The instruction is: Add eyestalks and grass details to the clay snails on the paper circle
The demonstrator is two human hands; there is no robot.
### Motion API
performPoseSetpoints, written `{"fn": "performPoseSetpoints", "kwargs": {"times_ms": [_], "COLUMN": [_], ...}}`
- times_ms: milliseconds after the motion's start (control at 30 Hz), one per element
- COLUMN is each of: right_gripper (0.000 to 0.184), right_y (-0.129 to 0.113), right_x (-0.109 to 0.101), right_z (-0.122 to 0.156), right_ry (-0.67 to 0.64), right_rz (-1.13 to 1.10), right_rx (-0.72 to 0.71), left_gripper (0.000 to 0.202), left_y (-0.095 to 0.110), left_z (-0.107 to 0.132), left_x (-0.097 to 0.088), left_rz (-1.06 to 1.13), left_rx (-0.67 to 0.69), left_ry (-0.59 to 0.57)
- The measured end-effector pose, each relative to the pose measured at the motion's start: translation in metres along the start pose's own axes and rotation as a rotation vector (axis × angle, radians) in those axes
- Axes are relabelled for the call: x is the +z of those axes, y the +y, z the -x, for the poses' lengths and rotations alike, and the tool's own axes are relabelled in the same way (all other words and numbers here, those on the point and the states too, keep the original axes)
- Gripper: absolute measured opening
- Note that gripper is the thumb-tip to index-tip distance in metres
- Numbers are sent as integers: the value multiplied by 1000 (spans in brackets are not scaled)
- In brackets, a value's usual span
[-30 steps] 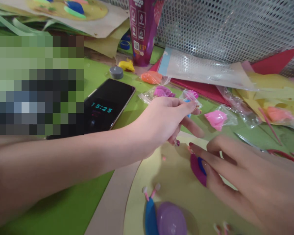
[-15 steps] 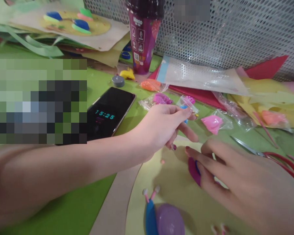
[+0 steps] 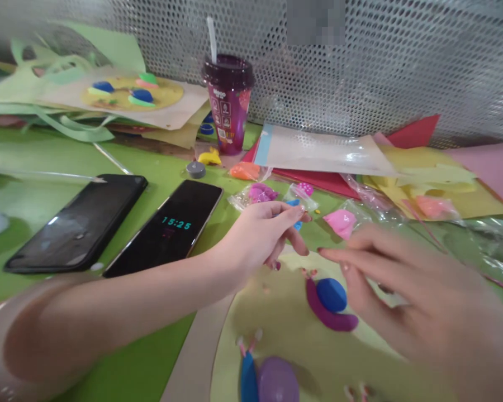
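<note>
My left hand (image 3: 260, 234) reaches across the green table and pinches a small blue lump of clay (image 3: 295, 215) in a clear wrapper between thumb and fingertips. My right hand (image 3: 406, 301) hovers blurred at the right, its fingers stretched out and apart, just above a clay snail with a purple body and a blue shell (image 3: 329, 301) that lies on a pale yellow paper disc (image 3: 293, 329). A second snail, blue with a lilac shell (image 3: 272, 379), sits at the disc's near edge.
Two dark phones (image 3: 77, 220) (image 3: 170, 226) lie at left. A purple lidded cup with a straw (image 3: 228, 103) stands at the back before a perforated metal wall. Bagged clay lumps (image 3: 341, 220), coloured paper sheets (image 3: 406, 162) and a paper with clay shapes (image 3: 129, 95) lie around.
My right hand has lifted off the purple-and-blue snail, which now lies uncovered on the disc. The view has tilted up and pulled back, showing the second phone.
</note>
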State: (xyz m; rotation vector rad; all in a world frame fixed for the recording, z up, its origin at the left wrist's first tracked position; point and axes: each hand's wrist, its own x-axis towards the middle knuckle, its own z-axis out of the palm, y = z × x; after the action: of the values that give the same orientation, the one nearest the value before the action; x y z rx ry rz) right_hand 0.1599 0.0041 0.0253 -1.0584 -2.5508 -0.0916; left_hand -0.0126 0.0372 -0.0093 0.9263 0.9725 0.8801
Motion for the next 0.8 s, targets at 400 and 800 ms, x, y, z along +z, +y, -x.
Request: {"fn": "performPoseSetpoints", "kwargs": {"times_ms": [400, 800], "right_gripper": [16, 5], "right_y": [30, 31], "right_x": [-1, 10], "right_z": [-6, -2], "right_ry": [103, 244], "right_rz": [-319, -287], "right_rx": [106, 62], "left_gripper": [21, 20], "left_y": [-5, -6], "left_z": [4, 2], "left_x": [6, 6], "left_rz": [-170, -172], "left_rx": [17, 26], "left_ry": [-194, -197]}}
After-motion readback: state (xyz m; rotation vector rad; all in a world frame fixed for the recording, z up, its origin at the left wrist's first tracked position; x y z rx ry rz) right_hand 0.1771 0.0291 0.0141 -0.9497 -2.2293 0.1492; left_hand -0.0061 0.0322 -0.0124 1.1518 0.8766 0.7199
